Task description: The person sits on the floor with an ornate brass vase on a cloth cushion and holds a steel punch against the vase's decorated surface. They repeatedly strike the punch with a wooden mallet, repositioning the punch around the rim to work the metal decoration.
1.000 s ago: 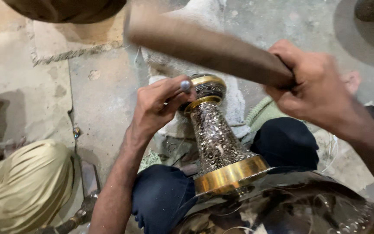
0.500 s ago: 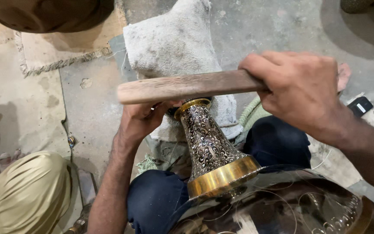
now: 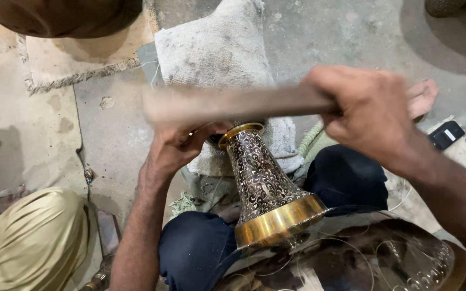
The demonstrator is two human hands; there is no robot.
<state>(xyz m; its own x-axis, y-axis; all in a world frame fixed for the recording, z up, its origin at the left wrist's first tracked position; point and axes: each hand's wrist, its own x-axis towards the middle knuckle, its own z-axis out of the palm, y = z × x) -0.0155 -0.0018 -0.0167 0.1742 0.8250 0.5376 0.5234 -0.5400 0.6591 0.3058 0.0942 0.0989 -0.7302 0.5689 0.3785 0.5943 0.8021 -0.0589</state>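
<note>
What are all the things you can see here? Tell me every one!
Metal vase: one, dark engraved with gold bands, lying across the lap.
Wooden stick: one, brown, blurred, above the vase mouth.
Grey cloth: one, on the floor ahead.
Small black object: one, floor at right.
Another person's tan trousers: lower left.
Dark blue trousers: the person's own legs.
Bare foot: one, right.
Left hand: at the vase mouth.
Right hand: gripping the stick.
</note>
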